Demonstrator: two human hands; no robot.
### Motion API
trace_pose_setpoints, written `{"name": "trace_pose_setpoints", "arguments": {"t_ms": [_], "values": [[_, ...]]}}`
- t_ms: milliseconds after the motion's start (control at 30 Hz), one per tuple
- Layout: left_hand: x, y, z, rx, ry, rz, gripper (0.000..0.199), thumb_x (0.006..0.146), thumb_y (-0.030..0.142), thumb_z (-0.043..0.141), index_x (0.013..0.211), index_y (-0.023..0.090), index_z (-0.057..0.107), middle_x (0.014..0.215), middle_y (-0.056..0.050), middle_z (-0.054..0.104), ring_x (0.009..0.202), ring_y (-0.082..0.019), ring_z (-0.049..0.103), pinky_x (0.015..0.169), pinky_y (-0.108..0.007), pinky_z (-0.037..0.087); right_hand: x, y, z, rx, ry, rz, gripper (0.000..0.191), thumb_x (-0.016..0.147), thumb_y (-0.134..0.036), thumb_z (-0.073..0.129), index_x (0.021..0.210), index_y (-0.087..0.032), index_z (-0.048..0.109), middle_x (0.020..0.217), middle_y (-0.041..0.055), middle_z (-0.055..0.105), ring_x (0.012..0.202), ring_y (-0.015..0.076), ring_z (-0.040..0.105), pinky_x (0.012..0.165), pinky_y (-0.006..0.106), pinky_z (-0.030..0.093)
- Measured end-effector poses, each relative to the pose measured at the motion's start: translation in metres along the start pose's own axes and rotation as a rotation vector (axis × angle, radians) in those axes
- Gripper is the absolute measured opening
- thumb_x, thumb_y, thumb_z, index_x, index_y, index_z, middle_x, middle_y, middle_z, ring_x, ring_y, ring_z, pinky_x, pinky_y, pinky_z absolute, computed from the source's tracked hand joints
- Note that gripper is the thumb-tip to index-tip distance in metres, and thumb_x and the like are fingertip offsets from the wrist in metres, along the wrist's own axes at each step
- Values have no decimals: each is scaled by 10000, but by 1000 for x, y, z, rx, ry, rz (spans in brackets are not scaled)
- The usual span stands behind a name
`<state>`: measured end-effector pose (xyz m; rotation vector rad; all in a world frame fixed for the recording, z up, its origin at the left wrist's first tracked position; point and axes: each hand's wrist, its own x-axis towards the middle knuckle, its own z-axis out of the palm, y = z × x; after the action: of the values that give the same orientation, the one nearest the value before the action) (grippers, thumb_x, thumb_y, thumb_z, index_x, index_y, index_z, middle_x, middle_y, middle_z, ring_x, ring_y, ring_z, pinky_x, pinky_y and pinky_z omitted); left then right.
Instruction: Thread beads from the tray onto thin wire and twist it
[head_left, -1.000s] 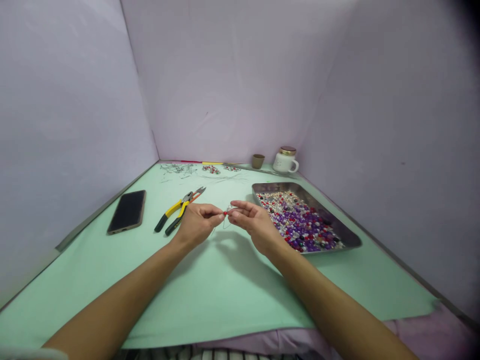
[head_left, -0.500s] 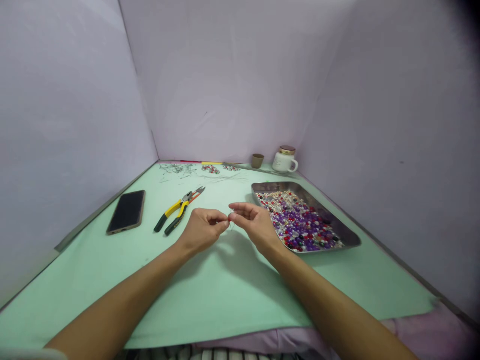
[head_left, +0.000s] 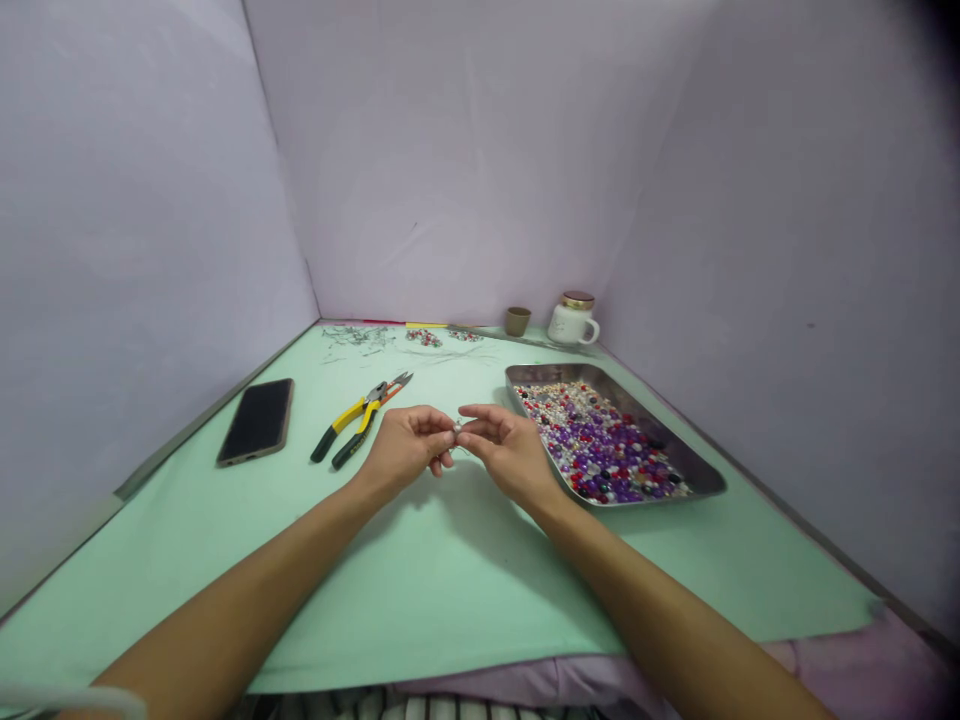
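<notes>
My left hand (head_left: 409, 445) and my right hand (head_left: 514, 455) meet over the middle of the table. Between their fingertips is a small piece of beaded wire (head_left: 458, 428), with a pale bead showing and thin wire ends sticking out. Both hands pinch it, and the fingers cover most of it. Just right of my right hand lies a metal tray (head_left: 697, 476) full of loose beads (head_left: 607, 440), mostly purple, red, white and gold. Yellow-and-black pliers (head_left: 352, 415) rest left of my left hand, beside an orange-handled cutting tool (head_left: 395, 387).
A dark phone (head_left: 257, 422) lies at the left on the green tabletop (head_left: 420, 600). Along the back are cut wire pieces (head_left: 356, 338), small beaded clusters (head_left: 425, 338), a brown cup (head_left: 517, 321) and a white lidded mug (head_left: 573, 322). Pale walls enclose three sides.
My left fingers have shifted around the beaded wire, with fingertips now showing beneath the thumb. A pale bead shows where a red one showed before. The view has moved slightly.
</notes>
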<state>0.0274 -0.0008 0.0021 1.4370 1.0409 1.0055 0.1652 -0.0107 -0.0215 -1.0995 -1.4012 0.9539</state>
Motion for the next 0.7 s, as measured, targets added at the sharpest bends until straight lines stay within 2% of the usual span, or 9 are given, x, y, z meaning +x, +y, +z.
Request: {"name": "trace_pose_setpoints", "arguments": {"t_ms": [167, 700], "values": [[1, -2, 0, 10, 4, -10, 90, 605, 143, 588, 670, 91, 555, 444, 9, 563, 377, -79, 492, 417, -213, 429, 0, 1, 1, -53, 27, 16, 277, 641, -202, 593, 915, -161, 587, 720, 53, 662, 701, 176, 622, 660, 308, 480], [-2, 4, 0, 86, 21, -12, 81, 592, 157, 611, 625, 85, 593, 431, 1, 572, 378, -79, 496, 425, -210, 427, -4, -5, -1, -188, 17, -75, 321, 658, -177, 549, 977, -160, 563, 724, 50, 676, 682, 167, 628, 648, 295, 494]]}}
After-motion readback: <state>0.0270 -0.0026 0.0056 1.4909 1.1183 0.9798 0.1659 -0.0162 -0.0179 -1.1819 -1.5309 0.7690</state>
